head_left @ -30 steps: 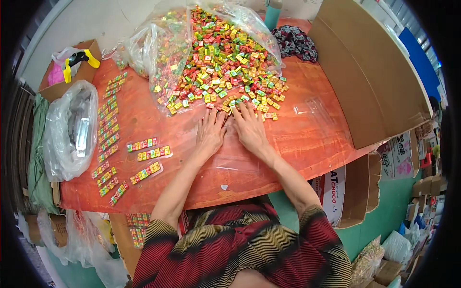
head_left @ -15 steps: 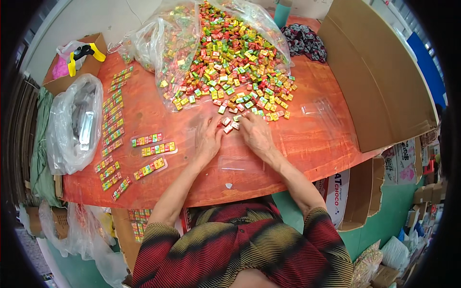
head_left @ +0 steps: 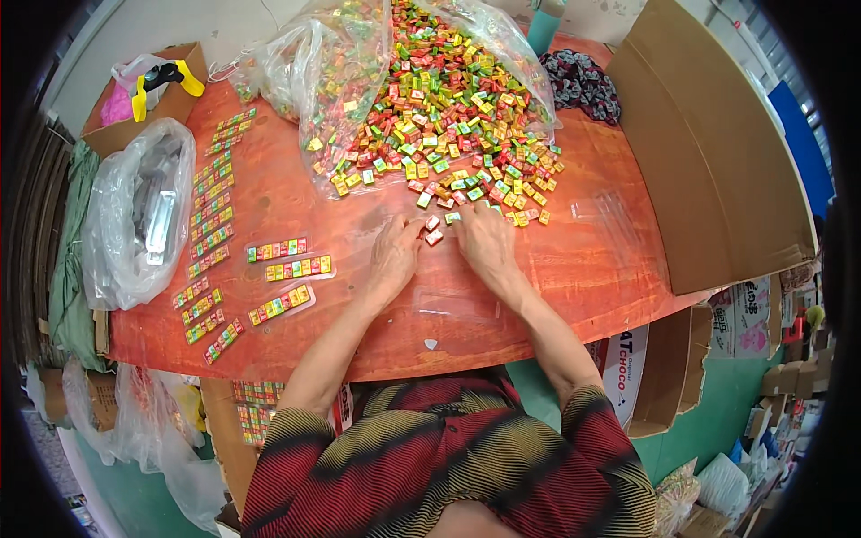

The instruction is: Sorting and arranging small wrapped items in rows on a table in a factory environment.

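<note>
Near the candy heap (head_left: 453, 112), my left hand (head_left: 395, 254) and right hand (head_left: 489, 244) curl beside loose candies (head_left: 434, 238), grip unclear; strips (head_left: 299, 268) left of the heap are filled; much remains loose

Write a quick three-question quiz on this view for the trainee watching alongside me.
1. True or false: small wrapped blocks lie between the left hand and the right hand.
2. Multiple choice: which is farthest left in the picture?
A) the teal bottle
B) the box with a yellow-and-black item on its rim
C) the dark patterned cloth
3. Count: how many strips of blocks lie between the long column of strips at the left and the left hand?

Key: 1. True. 2. B. 3. Three.
</note>
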The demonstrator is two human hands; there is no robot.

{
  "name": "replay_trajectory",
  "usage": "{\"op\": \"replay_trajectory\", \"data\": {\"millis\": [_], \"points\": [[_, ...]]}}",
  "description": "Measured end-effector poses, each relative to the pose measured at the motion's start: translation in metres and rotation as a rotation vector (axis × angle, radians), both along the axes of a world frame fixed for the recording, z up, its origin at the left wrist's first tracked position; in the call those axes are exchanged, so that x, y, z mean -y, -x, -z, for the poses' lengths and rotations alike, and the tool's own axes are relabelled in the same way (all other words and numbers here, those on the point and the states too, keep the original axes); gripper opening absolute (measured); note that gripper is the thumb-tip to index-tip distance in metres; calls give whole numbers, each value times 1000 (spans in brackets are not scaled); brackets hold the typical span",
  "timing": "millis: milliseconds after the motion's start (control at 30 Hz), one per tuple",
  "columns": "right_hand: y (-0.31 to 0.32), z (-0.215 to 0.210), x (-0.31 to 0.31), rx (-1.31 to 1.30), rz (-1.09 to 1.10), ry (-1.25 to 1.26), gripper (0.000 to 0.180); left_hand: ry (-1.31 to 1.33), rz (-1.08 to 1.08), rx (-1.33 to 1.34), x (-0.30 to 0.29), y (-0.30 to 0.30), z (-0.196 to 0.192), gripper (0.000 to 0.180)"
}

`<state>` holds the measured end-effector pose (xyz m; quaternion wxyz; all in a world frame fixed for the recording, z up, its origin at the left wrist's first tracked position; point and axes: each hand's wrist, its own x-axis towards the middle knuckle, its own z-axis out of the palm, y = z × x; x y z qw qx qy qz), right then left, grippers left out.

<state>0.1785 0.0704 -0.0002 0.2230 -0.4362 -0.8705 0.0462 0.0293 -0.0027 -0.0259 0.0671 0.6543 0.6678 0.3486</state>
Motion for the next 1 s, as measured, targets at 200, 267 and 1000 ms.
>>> {"op": "replay_trajectory", "data": {"millis": [200, 267, 1000], "points": [[21, 23, -4, -4, 12, -110, 11, 139, -20, 29, 8, 15, -7, 21], [14, 20, 1, -23, -20, -107, 10, 142, -27, 1, 12, 16, -7, 19], [-3, 14, 11, -151, -404, 249, 23, 177, 180, 99, 13, 24, -9, 21]]}}
